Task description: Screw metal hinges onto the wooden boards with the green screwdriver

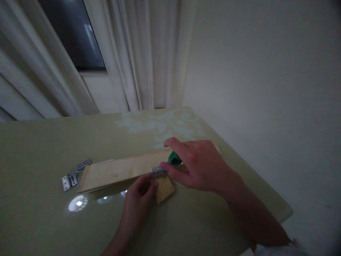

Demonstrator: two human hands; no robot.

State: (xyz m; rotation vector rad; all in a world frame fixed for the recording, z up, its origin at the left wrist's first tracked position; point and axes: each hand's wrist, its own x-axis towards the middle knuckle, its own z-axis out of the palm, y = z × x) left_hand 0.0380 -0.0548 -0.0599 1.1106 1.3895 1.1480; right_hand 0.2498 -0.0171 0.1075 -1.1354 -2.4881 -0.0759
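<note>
My left hand (138,195) pinches at the left end of a silver metal hinge (157,172), its thumb touching the small wooden piece (163,188) below. The hinge lies across the near edge of a long pale wooden board (122,167) and over the top of that small piece. My right hand (202,163) is closed around a green-handled tool (174,158), whose working end I cannot make out. The right thumb tip rests by the hinge's right end. Part of the board's right side is hidden behind this hand.
Loose hinges (69,181) and other metal pieces (82,165) lie by the board's left end. Everything rests on a glossy greenish table (53,149) with a pale floral pattern. A wall (253,89) runs along the right side; curtains (149,53) hang behind the far edge.
</note>
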